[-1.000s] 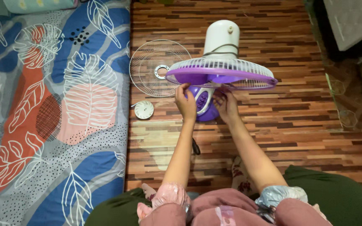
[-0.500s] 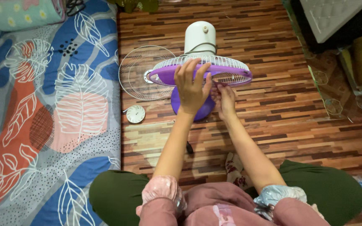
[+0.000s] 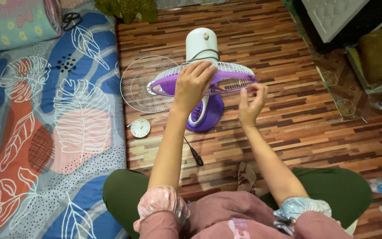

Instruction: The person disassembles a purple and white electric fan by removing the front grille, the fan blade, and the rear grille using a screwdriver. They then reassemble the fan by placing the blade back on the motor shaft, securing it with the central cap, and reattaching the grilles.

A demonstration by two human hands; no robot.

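A purple and white table fan [image 3: 208,117] stands on the wooden floor in front of me, its white motor housing [image 3: 202,42] at the far side. My left hand [image 3: 193,84] lies over the top of the purple-rimmed fan guard [image 3: 233,73], fingers curled on it. My right hand [image 3: 252,99] pinches the guard's rim at its right edge. A loose wire grille [image 3: 138,84] lies flat on the floor to the left of the fan.
A round white cap [image 3: 140,127] and a black-handled screwdriver [image 3: 194,154] lie on the floor near my left arm. A leaf-patterned mattress [image 3: 45,132] fills the left side. A white cabinet [image 3: 337,15] and a glass panel [image 3: 345,88] are at the right.
My left hand rose from under the guard onto its top. My right hand moved out from the fan's neck to the guard's right rim.
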